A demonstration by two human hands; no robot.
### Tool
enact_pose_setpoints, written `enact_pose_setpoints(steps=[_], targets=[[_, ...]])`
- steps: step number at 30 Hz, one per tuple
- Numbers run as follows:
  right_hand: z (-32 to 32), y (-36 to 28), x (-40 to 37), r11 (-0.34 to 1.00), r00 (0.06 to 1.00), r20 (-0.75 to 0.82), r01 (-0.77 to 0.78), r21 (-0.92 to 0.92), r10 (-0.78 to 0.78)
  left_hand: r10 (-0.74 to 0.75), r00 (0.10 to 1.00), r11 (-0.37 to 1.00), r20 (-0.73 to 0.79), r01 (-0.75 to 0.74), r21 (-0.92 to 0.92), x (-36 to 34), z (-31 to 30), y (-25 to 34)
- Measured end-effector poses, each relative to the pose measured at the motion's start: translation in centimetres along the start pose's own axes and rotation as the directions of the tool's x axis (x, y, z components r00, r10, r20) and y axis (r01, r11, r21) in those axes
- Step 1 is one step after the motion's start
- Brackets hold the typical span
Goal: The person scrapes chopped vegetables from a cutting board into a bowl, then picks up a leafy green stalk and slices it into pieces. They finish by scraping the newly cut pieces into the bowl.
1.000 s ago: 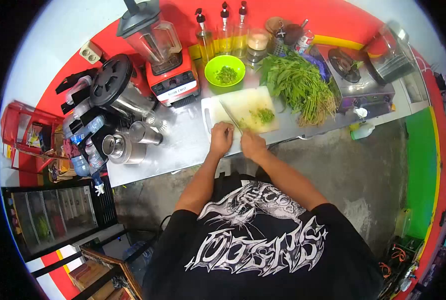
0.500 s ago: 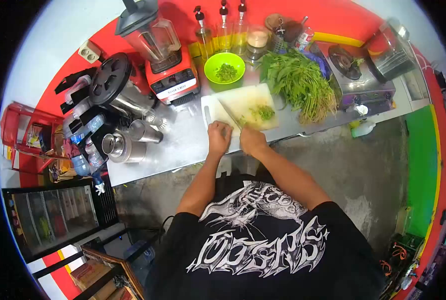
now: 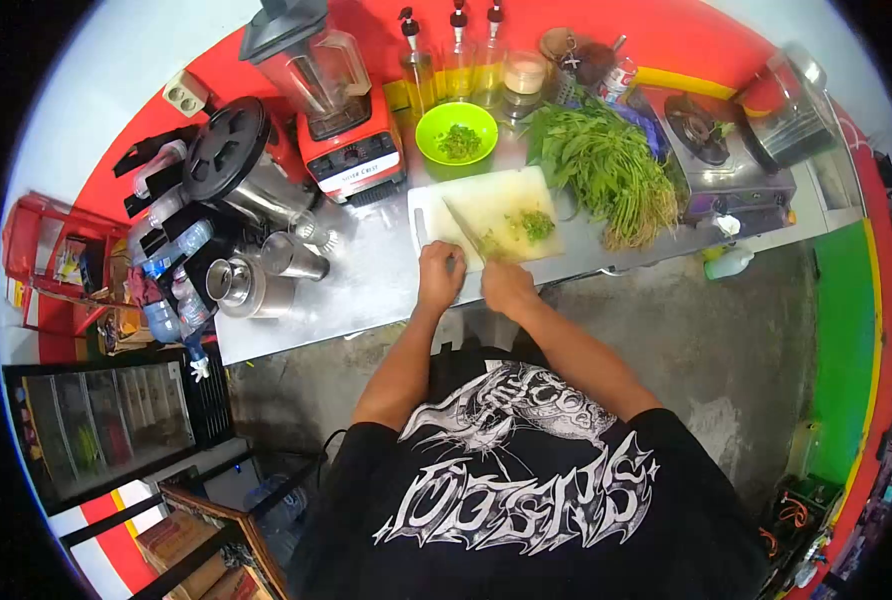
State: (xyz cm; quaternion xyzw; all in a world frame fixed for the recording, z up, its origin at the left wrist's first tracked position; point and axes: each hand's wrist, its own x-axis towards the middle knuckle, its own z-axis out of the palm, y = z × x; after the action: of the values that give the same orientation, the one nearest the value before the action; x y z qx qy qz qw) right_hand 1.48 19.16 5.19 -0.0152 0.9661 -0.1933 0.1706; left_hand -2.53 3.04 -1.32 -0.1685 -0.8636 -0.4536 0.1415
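Note:
My right hand (image 3: pixel 508 286) is wrapped round the handle of a knife (image 3: pixel 466 226), whose blade points away to the left over a white cutting board (image 3: pixel 436 199). Chopped green leaves (image 3: pixel 536 226) lie in a small heap on the board, right of the blade, with more bits close to it. With fingers curled, my left hand (image 3: pixel 441 272) grips the board's near left corner; its fingertips are partly hidden. Just behind the board stands a lime-green bowl (image 3: pixel 455 170) with chopped greens inside. A large bunch of leafy greens (image 3: pixel 606 170) lies to the right.
A red blender (image 3: pixel 351 150), pump bottles (image 3: pixel 456 70) and a glass jar (image 3: pixel 524 78) line the back. Metal shakers (image 3: pixel 294 256) and a big steel container (image 3: pixel 256 180) stand left on the steel counter (image 3: pixel 356 290). A gas stove (image 3: pixel 736 185) is at the right.
The whole view has shifted slightly, so the counter items sit a little further right. Both hands keep nearly the same places, and the knife still lies over the board.

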Motion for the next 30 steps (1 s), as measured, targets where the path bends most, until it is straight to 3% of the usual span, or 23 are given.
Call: enact_pose_setpoints(steps=[2, 3, 12, 14, 16, 18, 20, 24, 26, 27, 30], targets=[[2.3, 0.7, -0.1, 1.000, 0.995, -0.103, -0.014, -0.020, 0.012, -0.002, 0.999, 1.000, 0.041, 0.002, 0.001, 0.2, -0.3, 0.4], [1.5, 0.1, -0.1, 0.995, 0.994, -0.048, -0.102, 0.017, 0.102, -0.006, 1.000, 1.000, 0.023, 0.006, 0.010, 0.1, 0.1, -0.1], [-0.8, -0.5, 0.4, 0.999, 0.993, 0.111, -0.046, 0.029, 0.042, -0.088, 0.995, 0.994, 0.041, 0.091, -0.056, 0.4, 0.1, -0.2], [1.3, -0.3, 0.0, 0.993, 0.994, -0.004, -0.107, 0.046, 0.108, -0.100, 0.992, 0.995, 0.079, 0.102, -0.015, 0.6, -0.1, 0.0], [2.3, 0.7, 0.7, 0.993, 0.994, 0.000, -0.109, 0.048, 0.109, -0.100, 0.992, 0.994, 0.082, 0.103, -0.024, 0.5, 0.1, -0.3], [3.0, 2.0, 2.4, 1.000, 1.000, 0.018, -0.010, 0.021, 0.010, -0.021, 1.000, 1.000, -0.018, 0.020, -0.016, 0.4, 0.2, 0.1], [-0.8, 0.3, 1.7, 0.993, 0.994, 0.086, -0.079, 0.092, 0.071, -0.027, 1.000, 1.000, -0.007, 0.027, -0.015, 0.5, 0.1, 0.0], [0.5, 0.4, 1.2, 0.997, 0.980, 0.193, -0.054, 0.048, 0.043, -0.010, 1.000, 1.000, 0.004, 0.010, -0.008, 0.4, 0.1, -0.4], [2.5, 0.2, -0.2, 0.997, 0.998, -0.001, -0.066, 0.040, 0.066, -0.096, 0.993, 0.992, 0.074, 0.101, -0.074, 0.3, 0.4, -1.0], [1.4, -1.0, -0.8, 0.993, 0.992, 0.022, -0.121, 0.012, 0.121, -0.077, 0.995, 0.997, 0.056, 0.078, -0.026, 0.3, 0.3, -0.7], [0.9, -0.6, 0.4, 0.994, 0.996, 0.022, -0.082, 0.071, 0.081, -0.059, 0.997, 0.998, 0.057, 0.059, -0.001, 0.3, 0.0, -0.3]])
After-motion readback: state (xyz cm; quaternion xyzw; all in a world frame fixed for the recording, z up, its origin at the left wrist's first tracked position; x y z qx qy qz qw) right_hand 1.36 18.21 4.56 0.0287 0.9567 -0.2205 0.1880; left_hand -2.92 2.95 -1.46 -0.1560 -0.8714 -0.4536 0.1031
